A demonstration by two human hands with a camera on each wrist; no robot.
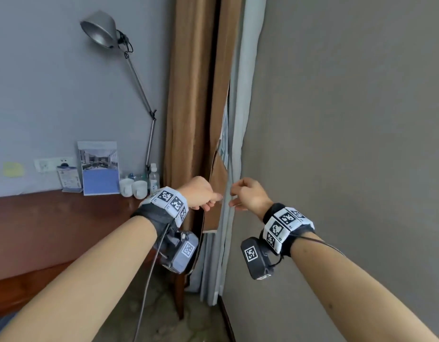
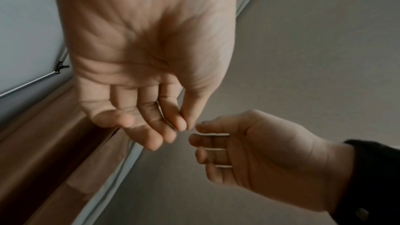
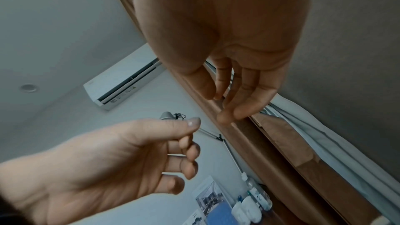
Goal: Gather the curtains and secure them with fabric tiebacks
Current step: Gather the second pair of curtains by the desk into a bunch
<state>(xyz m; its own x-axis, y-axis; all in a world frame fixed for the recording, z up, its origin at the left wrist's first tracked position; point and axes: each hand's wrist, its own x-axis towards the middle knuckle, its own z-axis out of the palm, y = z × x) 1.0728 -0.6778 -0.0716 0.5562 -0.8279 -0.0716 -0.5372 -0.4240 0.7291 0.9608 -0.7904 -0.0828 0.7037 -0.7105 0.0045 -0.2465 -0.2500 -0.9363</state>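
Note:
A brown curtain [image 1: 189, 107] hangs gathered left of centre, and a pale grey curtain [image 1: 243, 119] hangs right beside it. Both hands are raised at the narrow gap between the two edges. My left hand [image 1: 206, 196] is in front of the brown edge, its fingers loosely curled and thumb tip against the forefinger [image 2: 184, 126], with nothing visible between them. My right hand [image 1: 240, 193] hovers by the grey edge with relaxed, slightly bent fingers [image 3: 218, 102], and I see no fabric in it. The two hands are a few centimetres apart.
A wooden desk [image 1: 53, 223] stands at the left with a brochure stand [image 1: 100, 169], two white cups [image 1: 133, 187] and a water bottle [image 1: 154, 178]. A metal arm lamp [image 1: 100, 30] rises beside the brown curtain. A grey wall [image 1: 349, 144] fills the right.

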